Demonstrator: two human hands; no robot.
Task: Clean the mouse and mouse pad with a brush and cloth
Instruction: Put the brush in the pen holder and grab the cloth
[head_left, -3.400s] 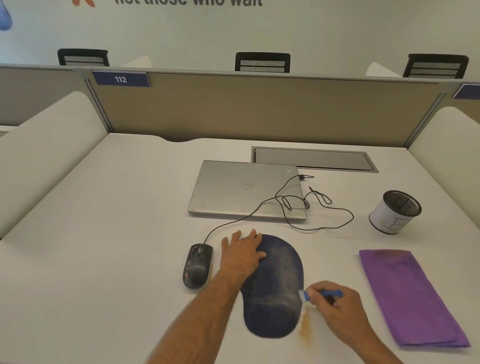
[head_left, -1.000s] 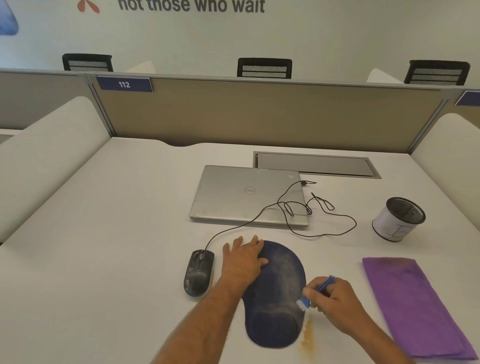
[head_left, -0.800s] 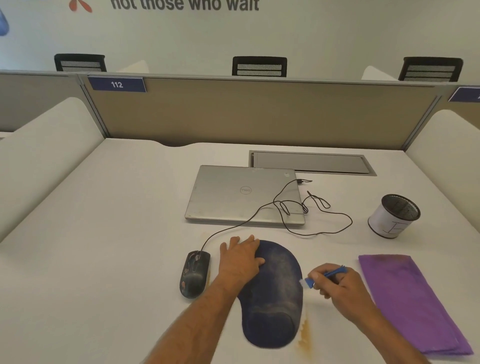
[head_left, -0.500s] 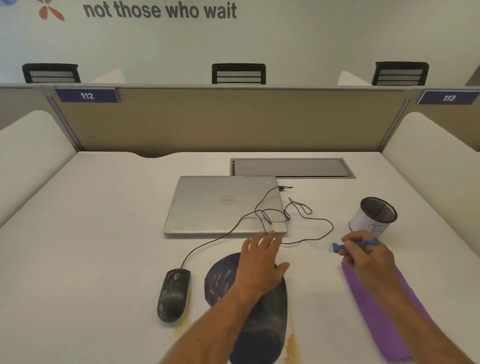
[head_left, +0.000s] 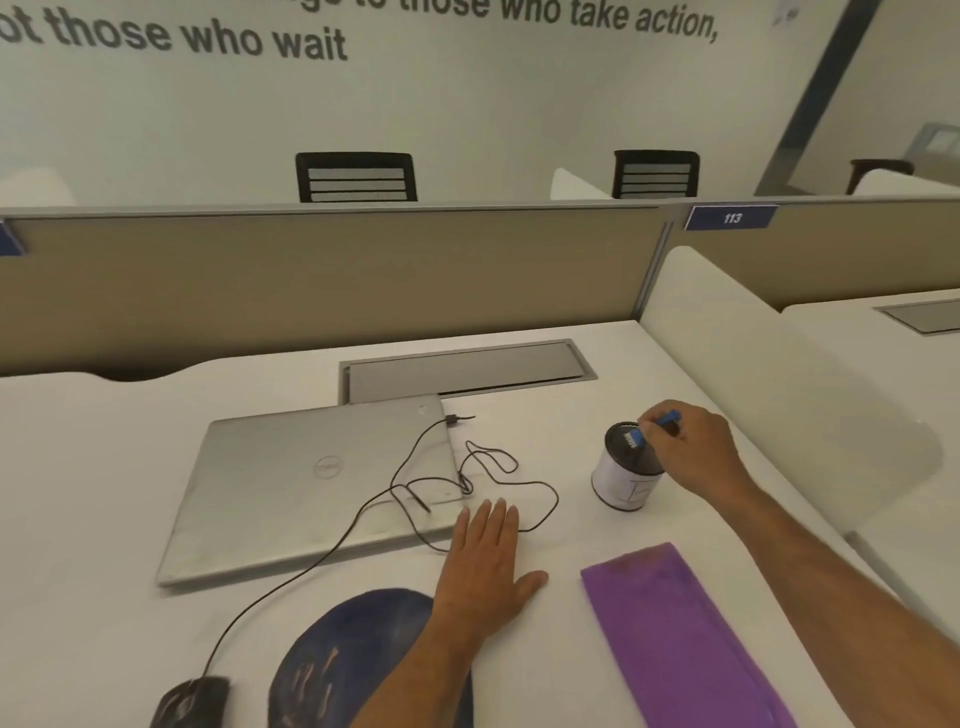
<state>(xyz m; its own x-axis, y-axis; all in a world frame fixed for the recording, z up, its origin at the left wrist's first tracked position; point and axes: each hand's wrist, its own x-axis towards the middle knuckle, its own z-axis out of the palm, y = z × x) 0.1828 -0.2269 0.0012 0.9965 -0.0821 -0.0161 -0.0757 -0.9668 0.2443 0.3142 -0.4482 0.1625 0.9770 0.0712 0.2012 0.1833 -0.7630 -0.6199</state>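
My right hand (head_left: 693, 452) pinches a small blue brush (head_left: 644, 432) over the mouth of a white mesh pen cup (head_left: 623, 483), bristles pointing down into it. My left hand (head_left: 485, 566) lies flat with straight fingers on the desk, just right of the dark blue mouse pad (head_left: 343, 660) at the bottom edge. The smudged black mouse (head_left: 189, 701) sits left of the pad, half cut off by the frame. A folded purple cloth (head_left: 680, 634) lies on the desk at the lower right.
A shut silver laptop (head_left: 311, 483) lies behind the pad, with the mouse's black cable (head_left: 498, 467) looped over its right corner. A grey cable hatch (head_left: 467, 369) sits at the back of the white desk (head_left: 104, 493). Beige partitions (head_left: 311, 280) bound the desk.
My right hand carried the brush from the pad's right edge up to the pen cup. My left hand slid off the pad onto the desk. The view swung right.
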